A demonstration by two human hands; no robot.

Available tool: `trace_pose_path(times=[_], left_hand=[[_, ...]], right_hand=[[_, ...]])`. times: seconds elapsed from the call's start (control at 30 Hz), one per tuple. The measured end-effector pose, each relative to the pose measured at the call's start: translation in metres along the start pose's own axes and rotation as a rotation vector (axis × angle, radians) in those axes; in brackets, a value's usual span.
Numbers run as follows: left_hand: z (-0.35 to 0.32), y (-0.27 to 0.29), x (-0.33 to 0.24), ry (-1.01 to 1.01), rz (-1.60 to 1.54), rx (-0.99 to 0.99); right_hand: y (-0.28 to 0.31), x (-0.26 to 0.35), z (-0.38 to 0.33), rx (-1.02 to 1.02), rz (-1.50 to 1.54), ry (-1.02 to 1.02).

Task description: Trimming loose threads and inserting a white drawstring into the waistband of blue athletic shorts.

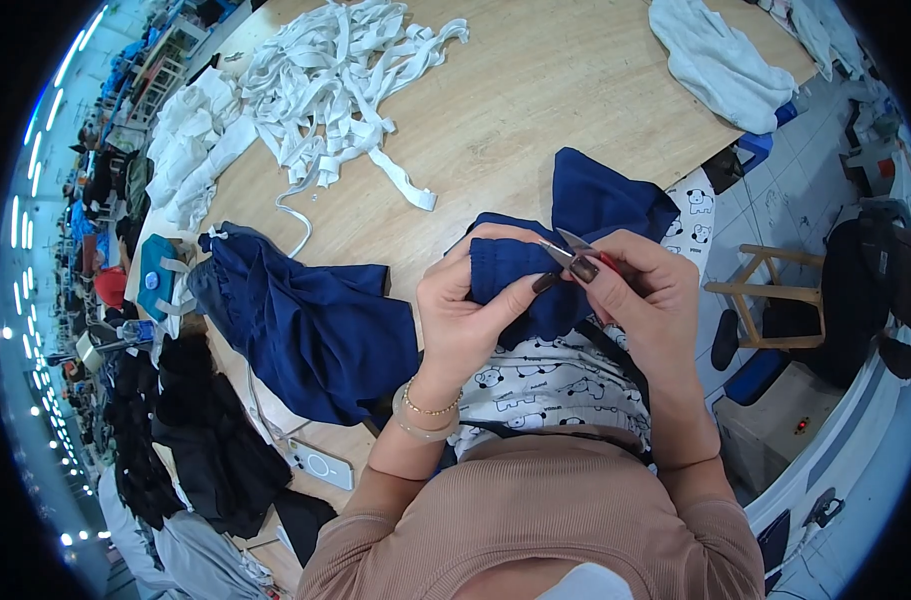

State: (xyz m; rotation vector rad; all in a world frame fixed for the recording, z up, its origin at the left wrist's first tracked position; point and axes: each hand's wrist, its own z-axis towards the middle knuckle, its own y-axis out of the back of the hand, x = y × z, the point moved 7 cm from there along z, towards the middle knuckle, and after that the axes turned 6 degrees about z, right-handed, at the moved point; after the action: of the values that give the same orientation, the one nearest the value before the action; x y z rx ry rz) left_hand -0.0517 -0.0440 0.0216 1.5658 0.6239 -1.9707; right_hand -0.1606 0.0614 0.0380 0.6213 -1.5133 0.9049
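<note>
Navy blue trousers or shorts (585,195) with a gathered elastic band lie partly on the table edge and partly in my lap. My left hand (462,305) is closed on the gathered band, thumb on top and fingers behind it. In my right hand (640,285) is a small pair of scissors or thread snips (563,250) with metal blades and a bit of red at the handle. The blades meet the edge of the navy cloth, close to my left thumb. Another navy garment (305,310) with a gathered waist lies to the left of my left hand.
A heap of white fabric strips (320,80) covers the far left of the wooden table (515,90). White cloth (720,65) lies at the far right. Dark garments (205,430) and a phone (322,465) are at the left. A wooden stool (775,295) stands on the right.
</note>
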Motion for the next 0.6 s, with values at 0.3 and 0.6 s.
trace_pose_path(times=[0.3, 0.6], left_hand=[[0.003, 0.004, -0.013, -0.078, 0.117, -0.003], [0.006, 0.008, -0.020, -0.061, 0.120, 0.005]], right_hand=[[0.000, 0.001, 0.005, -0.038, 0.033, -0.013], [-0.004, 0.008, 0.011, -0.005, 0.002, -0.005]])
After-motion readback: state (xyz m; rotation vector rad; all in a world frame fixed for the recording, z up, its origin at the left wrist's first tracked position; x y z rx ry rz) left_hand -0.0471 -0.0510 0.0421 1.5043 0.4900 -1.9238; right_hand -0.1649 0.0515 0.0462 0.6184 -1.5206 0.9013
